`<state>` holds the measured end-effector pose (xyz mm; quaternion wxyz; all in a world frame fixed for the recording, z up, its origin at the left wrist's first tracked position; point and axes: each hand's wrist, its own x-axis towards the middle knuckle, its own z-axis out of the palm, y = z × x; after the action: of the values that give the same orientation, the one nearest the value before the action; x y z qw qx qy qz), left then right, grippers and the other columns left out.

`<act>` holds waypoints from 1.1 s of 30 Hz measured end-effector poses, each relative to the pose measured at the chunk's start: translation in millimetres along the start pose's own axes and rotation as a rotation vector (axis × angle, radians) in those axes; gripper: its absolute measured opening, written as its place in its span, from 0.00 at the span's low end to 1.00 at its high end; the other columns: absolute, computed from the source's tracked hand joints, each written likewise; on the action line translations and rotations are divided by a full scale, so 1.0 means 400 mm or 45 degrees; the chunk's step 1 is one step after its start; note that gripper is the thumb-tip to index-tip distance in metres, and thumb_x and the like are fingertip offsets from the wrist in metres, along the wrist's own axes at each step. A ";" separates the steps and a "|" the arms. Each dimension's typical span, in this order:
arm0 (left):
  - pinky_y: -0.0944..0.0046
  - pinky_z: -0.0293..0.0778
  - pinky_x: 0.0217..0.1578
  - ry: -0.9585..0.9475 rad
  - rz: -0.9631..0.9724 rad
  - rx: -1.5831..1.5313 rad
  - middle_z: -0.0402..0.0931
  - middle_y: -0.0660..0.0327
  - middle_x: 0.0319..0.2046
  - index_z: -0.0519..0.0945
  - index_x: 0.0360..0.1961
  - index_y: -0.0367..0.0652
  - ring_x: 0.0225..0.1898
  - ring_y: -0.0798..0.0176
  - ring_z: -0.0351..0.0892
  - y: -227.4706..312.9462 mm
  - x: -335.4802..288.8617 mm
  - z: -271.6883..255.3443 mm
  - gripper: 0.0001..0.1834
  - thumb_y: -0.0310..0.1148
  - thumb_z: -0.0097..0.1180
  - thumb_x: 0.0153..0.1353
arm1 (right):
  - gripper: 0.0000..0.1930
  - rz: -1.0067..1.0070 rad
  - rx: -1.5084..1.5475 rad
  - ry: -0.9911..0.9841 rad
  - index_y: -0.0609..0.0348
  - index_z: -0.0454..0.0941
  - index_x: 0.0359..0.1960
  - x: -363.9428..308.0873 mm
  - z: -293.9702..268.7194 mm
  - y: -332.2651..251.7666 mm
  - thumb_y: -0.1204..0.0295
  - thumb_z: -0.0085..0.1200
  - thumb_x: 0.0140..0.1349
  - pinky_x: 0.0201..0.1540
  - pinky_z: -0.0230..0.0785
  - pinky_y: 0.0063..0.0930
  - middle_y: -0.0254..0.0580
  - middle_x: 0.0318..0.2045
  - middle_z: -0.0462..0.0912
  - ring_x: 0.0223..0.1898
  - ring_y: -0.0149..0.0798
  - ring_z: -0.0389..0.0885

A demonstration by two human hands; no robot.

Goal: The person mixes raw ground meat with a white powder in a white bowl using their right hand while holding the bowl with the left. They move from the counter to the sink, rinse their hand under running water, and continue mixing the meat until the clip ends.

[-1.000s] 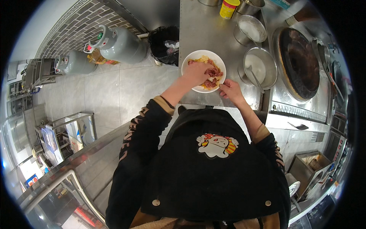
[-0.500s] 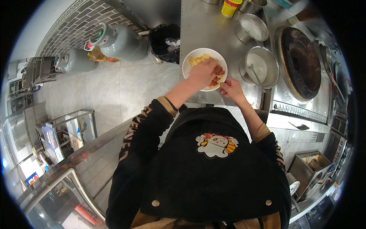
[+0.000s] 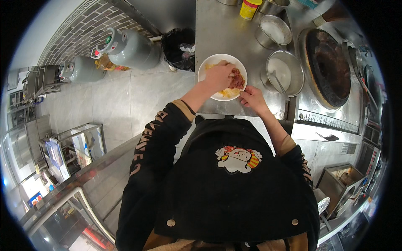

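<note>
A white bowl point(image 3: 241, 65) stands near the front left of the steel worktop. It holds reddish, minced-looking meat point(image 3: 238, 79) and a pale yellow food point(image 3: 228, 93); I cannot tell exactly what the yellow food is. My left hand point(image 3: 218, 78) reaches down into the bowl with its fingers curled on the meat, and the fingertips are hidden. At the bowl's lower right rim, my right hand point(image 3: 253, 98) is closed on the edge, thumb and fingers together.
Right of the bowl stand a steel pot point(image 3: 298, 77) of white liquid with a ladle point(image 3: 279, 83), and a smaller steel pot point(image 3: 289, 33). Behind them is a yellow can point(image 3: 250, 10). A large dark round pan point(image 3: 331, 69) sits far right. A black-lined bin point(image 3: 171, 50) and grey gas cylinders point(image 3: 136, 48) stand left.
My left hand has shifted slightly within the bowl. The meat is gathered more at the right side, and more yellow food shows at the near side. My right hand keeps to the rim.
</note>
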<state>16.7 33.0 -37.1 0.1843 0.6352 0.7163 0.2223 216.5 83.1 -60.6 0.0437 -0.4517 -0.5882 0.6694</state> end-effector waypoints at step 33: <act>0.51 0.74 0.37 -0.153 -0.183 -0.072 0.80 0.48 0.33 0.77 0.46 0.42 0.36 0.47 0.80 -0.003 -0.088 -0.084 0.17 0.28 0.55 0.53 | 0.15 0.203 0.183 -0.041 0.61 0.69 0.50 0.019 0.027 -0.037 0.70 0.46 0.63 0.22 0.75 0.25 0.42 0.33 0.81 0.25 0.32 0.81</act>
<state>1.9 -5.0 -10.6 0.2606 0.5887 0.7412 0.1901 197.9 84.1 -53.6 0.0131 -0.4818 -0.5016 0.7184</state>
